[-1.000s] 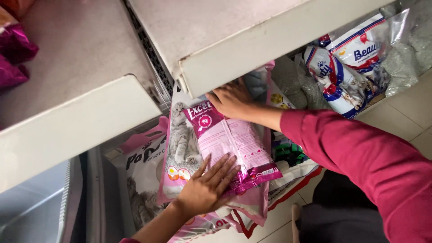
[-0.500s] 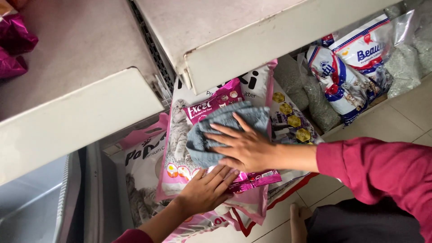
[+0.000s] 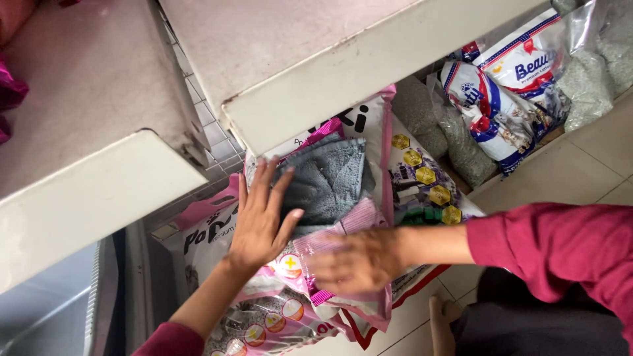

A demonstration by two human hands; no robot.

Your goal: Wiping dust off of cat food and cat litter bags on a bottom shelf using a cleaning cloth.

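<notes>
Two hands are on the stack at frame centre: the left hand [image 3: 260,221], fingers spread flat, presses the edge of a grey cloth [image 3: 326,178] lying on a pink bag [image 3: 330,264], while the right hand [image 3: 356,260], blurred, lies open and flat on the bag's lower part. It looks like a wiping step; the next pass calls for a steady bag. Outward: a white pouch with gold hexagon badges [image 3: 422,184] just right, a white, red and blue bag [image 3: 508,99] at upper right, grey granule bags beside it, and a pale shelf [image 3: 316,66] overhead.
</notes>
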